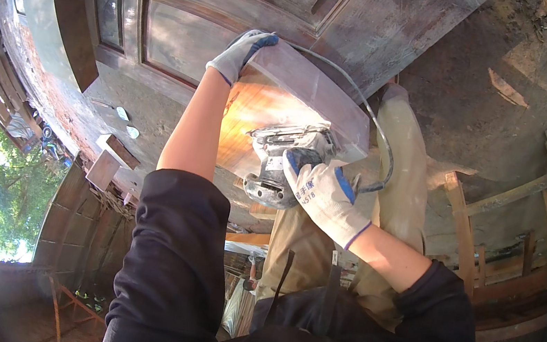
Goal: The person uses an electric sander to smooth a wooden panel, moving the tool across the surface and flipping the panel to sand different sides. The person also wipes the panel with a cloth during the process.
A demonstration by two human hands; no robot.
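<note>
My right hand (327,198), in a white glove with blue patches, is closed round the body of a dusty grey power sander (275,161). The sander's flat pad faces a thick wooden block or box-like piece (250,115), whose near face shows bright orange-brown grain. A pale, dusty film covers its upper side. At the far left corner of this piece, my left hand (241,54), gloved in white and blue, grips the edge with bent fingers. A grey power cord (350,82) arcs from the sander over the wood. Whether the pad touches the wood is hard to see.
Beyond the wood lies a dark panelled door (187,40). A boxy wooden piece (63,26) stands on the left, with smaller blocks (106,165) nearer. My trousered leg (405,154) is close on the right. A wooden frame (500,203) stands farther right.
</note>
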